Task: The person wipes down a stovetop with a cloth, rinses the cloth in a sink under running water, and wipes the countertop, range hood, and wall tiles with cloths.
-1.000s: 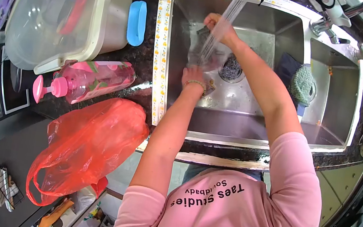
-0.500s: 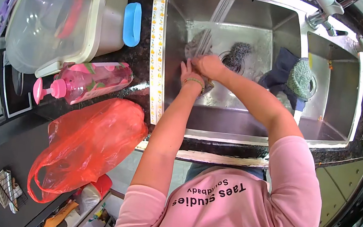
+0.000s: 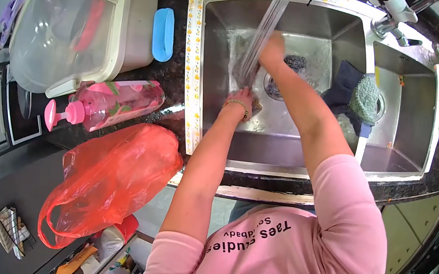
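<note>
Half a second back, both hands met low in the big basin; now the right hand is away toward its far side, blurred. The thin wet sheet, material unclear, lies along the basin's left part, less bunched; more of it meets the water, I judge. Left hand: fingers look outstretched at the sheet's near end; any grip hidden. Right fingers: opening and hold, cannot tell.

Count: one water stream; one dark scrubber by the basin's drain; left of basin, one pump bottle, one red bag; two cloths, navy and green, at its right.
</note>
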Tool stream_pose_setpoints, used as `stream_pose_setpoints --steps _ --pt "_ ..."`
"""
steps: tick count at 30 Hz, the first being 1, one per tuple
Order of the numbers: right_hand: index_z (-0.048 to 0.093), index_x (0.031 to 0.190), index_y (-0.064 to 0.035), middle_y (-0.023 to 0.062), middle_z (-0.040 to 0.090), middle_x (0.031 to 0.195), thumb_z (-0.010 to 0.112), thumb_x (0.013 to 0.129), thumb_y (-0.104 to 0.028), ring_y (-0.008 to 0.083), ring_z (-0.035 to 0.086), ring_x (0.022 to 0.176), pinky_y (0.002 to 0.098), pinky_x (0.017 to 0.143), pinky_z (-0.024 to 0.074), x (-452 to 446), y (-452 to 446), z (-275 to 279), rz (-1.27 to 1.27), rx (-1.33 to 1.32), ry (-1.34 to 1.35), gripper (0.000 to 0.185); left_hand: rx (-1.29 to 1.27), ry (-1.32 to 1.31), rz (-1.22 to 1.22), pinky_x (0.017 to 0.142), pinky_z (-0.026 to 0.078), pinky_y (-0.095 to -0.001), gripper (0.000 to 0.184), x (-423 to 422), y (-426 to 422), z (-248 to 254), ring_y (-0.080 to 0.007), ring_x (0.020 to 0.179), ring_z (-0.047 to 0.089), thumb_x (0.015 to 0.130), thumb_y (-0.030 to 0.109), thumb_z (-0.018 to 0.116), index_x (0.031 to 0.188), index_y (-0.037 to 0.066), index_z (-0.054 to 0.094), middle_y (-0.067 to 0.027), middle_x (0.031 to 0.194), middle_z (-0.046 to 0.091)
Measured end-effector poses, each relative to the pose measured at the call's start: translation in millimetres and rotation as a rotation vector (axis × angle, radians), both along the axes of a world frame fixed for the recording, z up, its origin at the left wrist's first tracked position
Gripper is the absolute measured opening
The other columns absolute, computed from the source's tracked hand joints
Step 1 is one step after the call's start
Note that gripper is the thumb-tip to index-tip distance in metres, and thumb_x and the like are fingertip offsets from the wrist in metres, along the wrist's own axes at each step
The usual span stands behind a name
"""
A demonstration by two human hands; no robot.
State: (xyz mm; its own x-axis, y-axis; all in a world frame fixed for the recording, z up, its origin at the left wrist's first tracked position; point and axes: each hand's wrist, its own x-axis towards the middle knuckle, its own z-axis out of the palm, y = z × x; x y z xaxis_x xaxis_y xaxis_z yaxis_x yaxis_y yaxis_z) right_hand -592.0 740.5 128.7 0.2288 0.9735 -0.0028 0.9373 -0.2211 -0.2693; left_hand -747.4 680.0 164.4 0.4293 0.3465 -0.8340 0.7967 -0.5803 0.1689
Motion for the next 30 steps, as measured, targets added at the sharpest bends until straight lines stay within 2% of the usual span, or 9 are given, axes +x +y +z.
stream_pose_setpoints --steps 3,6,9,14,17,20,22,24,30 --pt "0.067 0.087 -0.0113 0.0092 0.058 0.084 0.053 0.075 -0.018 0.0238 0.053 0.093 0.0381 0.086 0.0415 -26.0 -22.4 -35.2 0.466 0.18 -0.229 0.02 -0.098 0.08 0.026 0.105 0.028 -0.0456 0.087 6.7 7.2 1.8 -0.0271 0.135 0.022 0.057 0.004 0.065 0.137 0.008 0.031 -0.0128 0.149 0.015" --pt "0.066 0.087 -0.009 0.0104 0.059 0.088 0.053 0.075 -0.018 0.0257 0.052 0.095 0.0378 0.086 0.0412 -33.4 -52.4 -31.0 0.771 0.108 0.135 0.02 -0.198 0.223 -0.005 0.104 0.032 -0.0421 0.08 17.4 15.2 16.2 -0.0292 0.132 0.029 0.06 0.004 0.06 0.135 0.007 0.034 -0.0151 0.148 0.014" --pt "0.065 0.084 -0.009 0.0107 0.062 0.091 0.054 0.074 -0.019 0.0274 0.051 0.098 0.038 0.086 0.0419 -6.2 -16.8 -14.3 0.197 0.31 0.166 0.018 -0.023 0.024 -0.095 0.102 0.037 -0.0369 0.068 10.9 6.6 24.1 -0.0319 0.128 0.035 0.066 0.005 0.052 0.132 0.004 0.039 -0.0209 0.147 0.014" --pt "0.064 0.078 -0.0037 0.0142 0.063 0.071 0.059 0.073 -0.014 0.029 0.058 0.072 0.04 0.073 0.0452 -12.5 -9.0 2.9 0.007 0.27 0.442 0.013 -0.026 -0.015 -0.116 0.104 0.035 -0.0358 0.064 9.9 7.1 10.3 -0.0326 0.131 0.029 0.071 0.006 0.047 0.134 0.005 0.036 -0.0254 0.145 0.014" --pt "0.062 0.075 -0.0044 0.0019 0.058 0.067 0.065 0.078 -0.023 0.014 0.051 0.063 0.0304 0.06 0.043 -7.1 -24.6 20.1 -0.256 0.145 1.391 0.019 -0.054 -0.096 -0.05 0.099 0.04 -0.0338 0.055 8.0 10.2 -2.9 -0.0349 0.123 0.041 0.078 0.008 0.044 0.133 0.008 0.041 -0.0279 0.14 0.028" --pt "0.062 0.09 -0.0072 0.0005 0.06 0.075 0.065 0.081 -0.022 0.0122 0.056 0.072 0.0303 0.066 0.0475 3.8 -30.8 62.2 -0.382 0.005 1.563 0.018 -0.09 -0.434 0.521 0.083 0.048 -0.0355 0.039 -6.6 41.4 -52.3 -0.0317 0.102 0.058 0.085 0.016 0.044 0.123 0.011 0.053 -0.0223 0.118 0.055" --pt "0.06 0.093 -0.0071 0.0003 0.06 0.079 0.065 0.081 -0.021 0.0114 0.056 0.073 0.0306 0.067 0.0491 5.5 -31.5 97.0 -0.379 0.025 1.603 0.019 -0.178 -0.795 1.255 0.071 0.047 -0.0365 0.032 3.8 50.6 -35.5 -0.0264 0.085 0.06 0.084 0.018 0.05 0.115 0.009 0.055 -0.0146 0.09 0.06" --pt "0.057 0.092 -0.0061 0.0009 0.059 0.077 0.066 0.081 -0.018 0.0111 0.056 0.069 0.0298 0.064 0.0499 5.3 -34.8 131.4 -0.309 0.069 1.57 0.018 -0.417 -1.086 1.502 0.054 0.042 -0.0308 0.02 9.1 66.9 -5.5 -0.0182 0.065 0.056 0.09 0.027 0.049 0.1 0.012 0.057 -0.0043 0.07 0.057" --pt "0.051 0.08 -0.0055 0.0013 0.055 0.071 0.062 0.075 -0.001 0.0088 0.053 0.061 0.0237 0.051 0.0437 2.1 -47.9 144.8 0.033 0.337 1.422 0.013 -0.948 -1.238 1.644 0.079 0.048 -0.0398 0.046 48.1 77.9 80.8 -0.0257 0.091 0.059 0.09 0.047 0.044 0.109 0.006 0.055 -0.0113 0.101 0.06"
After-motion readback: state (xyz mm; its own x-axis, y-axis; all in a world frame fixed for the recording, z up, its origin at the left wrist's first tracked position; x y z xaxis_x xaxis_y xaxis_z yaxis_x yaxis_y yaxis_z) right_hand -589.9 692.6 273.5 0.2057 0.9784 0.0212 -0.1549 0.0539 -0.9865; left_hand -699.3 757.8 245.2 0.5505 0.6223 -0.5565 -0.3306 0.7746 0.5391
